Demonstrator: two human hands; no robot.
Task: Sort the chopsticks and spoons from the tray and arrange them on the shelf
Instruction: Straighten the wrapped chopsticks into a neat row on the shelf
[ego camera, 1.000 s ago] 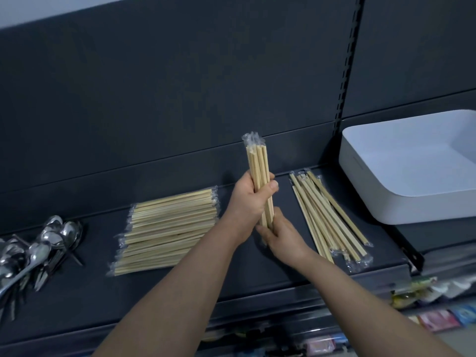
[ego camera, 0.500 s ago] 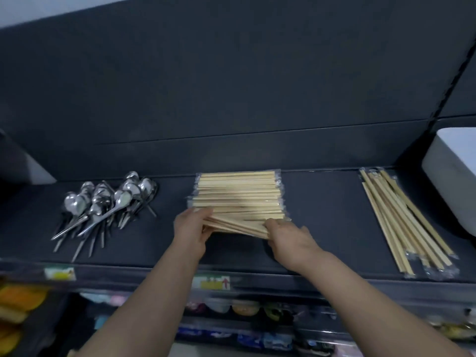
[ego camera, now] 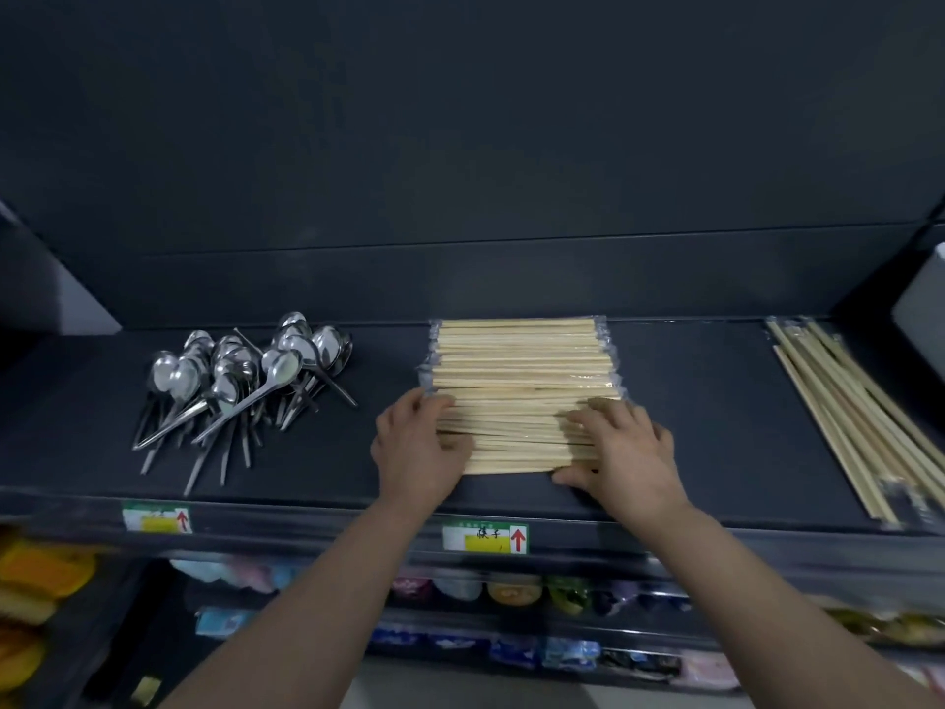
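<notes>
- Both hands rest open at the middle of the shelf [ego camera: 690,401], gripping nothing. The left hand [ego camera: 419,447] presses relaxed fingers against the left end of a stack of wrapped chopsticks [ego camera: 521,371]. The right hand [ego camera: 621,452] lies spread over its right end, thumb at the near edge.
- Metal spoons [ego camera: 245,381] lie heaped toward the shelf's left end, bowls to the back and handles toward the front edge.
- The stack sits mid-shelf, its sticks parallel to the front edge.
- A second bundle of chopsticks [ego camera: 859,417] lies near the right end, angled from back to front.
- A white tray [ego camera: 925,319] shows partly at the far right.
- Price labels [ego camera: 485,537] mark the front lip.
</notes>
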